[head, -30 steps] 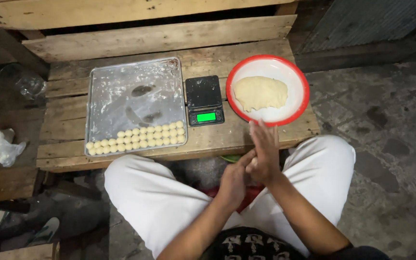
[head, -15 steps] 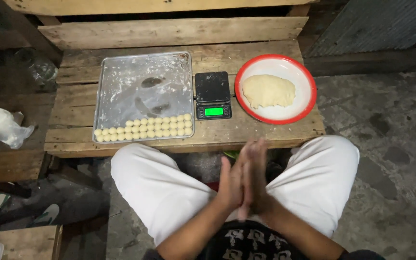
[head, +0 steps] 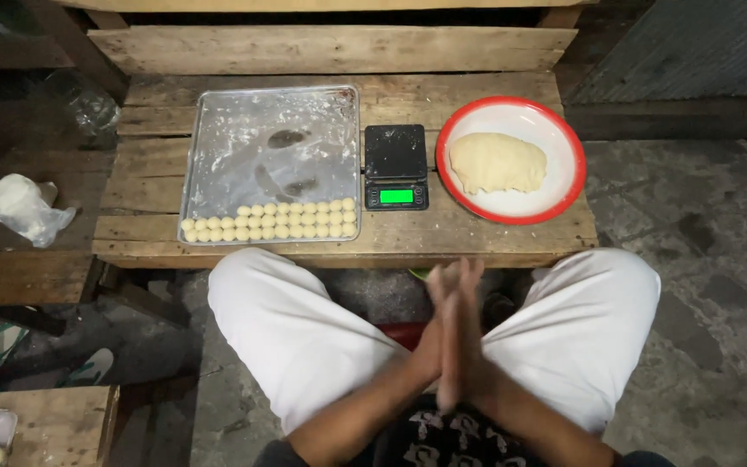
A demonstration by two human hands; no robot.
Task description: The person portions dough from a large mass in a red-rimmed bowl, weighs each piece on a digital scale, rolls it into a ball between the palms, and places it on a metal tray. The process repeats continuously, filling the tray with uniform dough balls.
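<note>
Hands palm-to-palm above lap

Both forearms angle in from below and meet between the knees — left hand and right hand pressed palm to palm, fingers straight and pointing forward, blurred at the edges — nothing visible between them.

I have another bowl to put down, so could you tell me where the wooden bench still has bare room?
The wooden bench has a bare strip along its front edge, below the scale and red-rimmed plate. The back plank behind them is bare too. The metal tray is open above its dough balls. Between tray, scale and plate it is crowded.
</note>
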